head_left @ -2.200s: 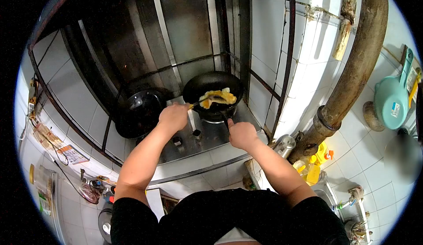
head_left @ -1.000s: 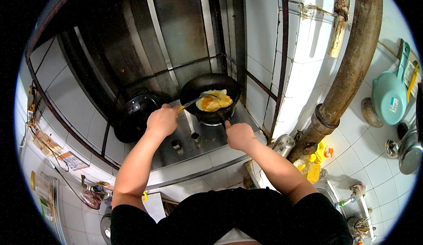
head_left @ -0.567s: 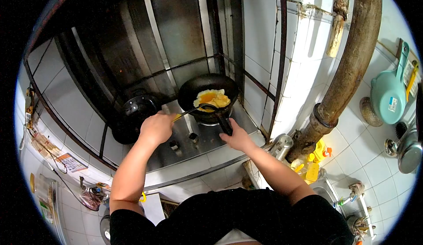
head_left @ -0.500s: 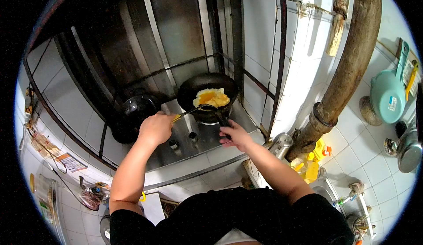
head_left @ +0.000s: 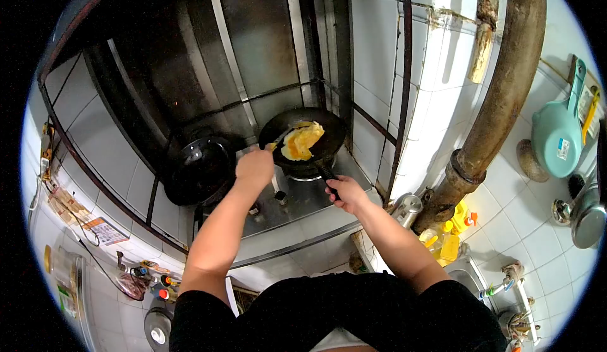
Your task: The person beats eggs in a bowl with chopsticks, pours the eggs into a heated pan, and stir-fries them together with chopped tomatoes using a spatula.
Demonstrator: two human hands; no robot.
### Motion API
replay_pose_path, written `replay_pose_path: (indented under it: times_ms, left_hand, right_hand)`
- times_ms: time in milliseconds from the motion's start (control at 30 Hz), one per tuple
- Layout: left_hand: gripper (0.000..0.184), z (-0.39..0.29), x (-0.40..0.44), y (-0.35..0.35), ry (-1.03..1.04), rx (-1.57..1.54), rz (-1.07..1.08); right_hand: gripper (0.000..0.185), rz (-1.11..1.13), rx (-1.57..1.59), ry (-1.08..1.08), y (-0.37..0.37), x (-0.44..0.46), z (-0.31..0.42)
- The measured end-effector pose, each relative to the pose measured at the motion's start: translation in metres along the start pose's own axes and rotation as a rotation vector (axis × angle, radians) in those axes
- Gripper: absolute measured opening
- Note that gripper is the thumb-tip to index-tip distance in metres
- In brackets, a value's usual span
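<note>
Yellow and white egg (head_left: 305, 142) lies folded in a dark frying pan (head_left: 332, 138) over the right burner. My left hand (head_left: 255, 167) is closed around the yellow handle of a spatula (head_left: 279, 139), whose thin shaft reaches over the pan to the egg's left side. The spatula's head is hard to make out against the egg. With fingers wrapped round it, my right hand (head_left: 348, 194) grips the pan's black handle (head_left: 327, 173). The pan is slightly tilted.
A second dark pan (head_left: 201, 170) stands on the left of the steel stove (head_left: 297, 201). Metal bars (head_left: 404, 67) frame the cooking niche. On the right are a thick pipe (head_left: 502, 80), yellow bottles (head_left: 449, 244) and a hanging green ladle-like scoop (head_left: 556, 137).
My left hand has moved right and up with the spatula. The egg has changed shape and shifted within the pan. My right hand now wraps the pan handle more fully.
</note>
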State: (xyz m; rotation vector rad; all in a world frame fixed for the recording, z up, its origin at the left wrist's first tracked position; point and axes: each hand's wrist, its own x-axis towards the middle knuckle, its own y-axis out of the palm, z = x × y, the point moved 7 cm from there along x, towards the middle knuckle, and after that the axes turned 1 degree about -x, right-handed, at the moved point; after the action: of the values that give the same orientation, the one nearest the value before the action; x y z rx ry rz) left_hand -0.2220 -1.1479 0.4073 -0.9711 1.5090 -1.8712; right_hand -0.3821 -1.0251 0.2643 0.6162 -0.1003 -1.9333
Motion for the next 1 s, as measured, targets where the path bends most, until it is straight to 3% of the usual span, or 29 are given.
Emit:
replay_pose_path:
  times_ms: [100, 300, 500, 633, 833, 1000]
  left_hand:
    - [0.040, 0.008, 0.001, -0.016, 0.093, 0.031, -0.060]
    - [0.036, -0.024, 0.014, -0.030, 0.267, 0.157, -0.195]
    - [0.027, -0.082, 0.012, -0.057, 0.553, 0.335, -0.337]
    - [0.018, -0.119, 0.032, -0.036, 0.709, 0.474, -0.367]
    - [0.020, -0.098, 0.071, -0.041, 0.339, 0.611, -0.063]
    - [0.023, -0.046, 0.046, -0.084, 0.162, 0.467, 0.086]
  right_hand:
    - [0.038, 0.087, -0.003, 0.015, 0.001, -0.004, 0.000]
    - [0.067, 0.039, -0.043, -0.058, -0.004, -0.020, -0.002]
    - [0.068, 0.062, -0.075, -0.094, -0.012, -0.021, -0.005]
    - [0.065, 0.072, -0.098, -0.110, -0.010, -0.022, -0.003]
    - [0.058, 0.089, -0.079, -0.135, -0.006, -0.027, -0.002]
    - [0.050, 0.074, -0.047, -0.130, -0.004, -0.023, -0.004]
